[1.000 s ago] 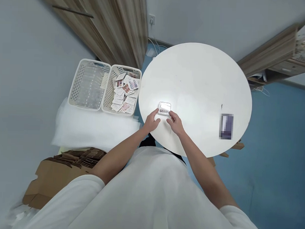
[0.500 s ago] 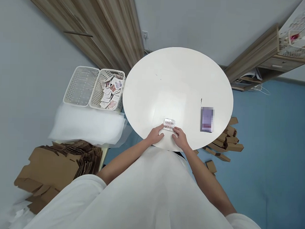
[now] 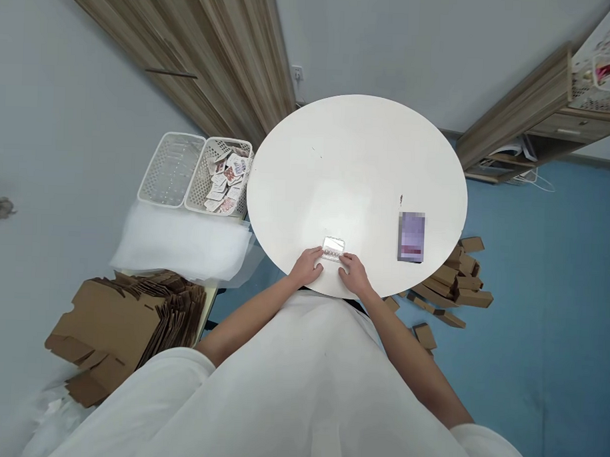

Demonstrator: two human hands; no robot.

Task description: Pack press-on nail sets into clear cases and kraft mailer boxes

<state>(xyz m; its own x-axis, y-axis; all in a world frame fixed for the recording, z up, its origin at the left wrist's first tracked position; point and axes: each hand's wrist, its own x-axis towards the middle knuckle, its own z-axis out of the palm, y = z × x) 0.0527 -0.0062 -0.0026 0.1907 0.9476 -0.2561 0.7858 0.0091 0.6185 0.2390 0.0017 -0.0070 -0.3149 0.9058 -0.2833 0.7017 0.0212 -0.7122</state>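
Note:
A small clear plastic case (image 3: 333, 245) lies close to the near edge of the white round table (image 3: 355, 143). A row of small rounded pieces shows in its near half, and a bright white area covers the far half; I cannot tell whether that is a card or glare. My left hand (image 3: 307, 266) holds the case's left edge with its fingertips, thumb lower down. On the opposite side, my right hand (image 3: 354, 274) has its fingers at the right edge. What lies under the fingertips is hidden.
To the right on the table is a blurred purple item (image 3: 411, 237). At left stand a basket of clear plastic cases (image 3: 171, 170) and a basket of printed cards (image 3: 225, 179), beside white foam sheets (image 3: 179, 241) and flattened cardboard boxes (image 3: 106, 321). Small cardboard boxes (image 3: 456, 277) lie on the floor.
The far row of pieces in the case showed before; a white area is there now. Both hands stay at the case's edges. The whole view has shifted slightly.

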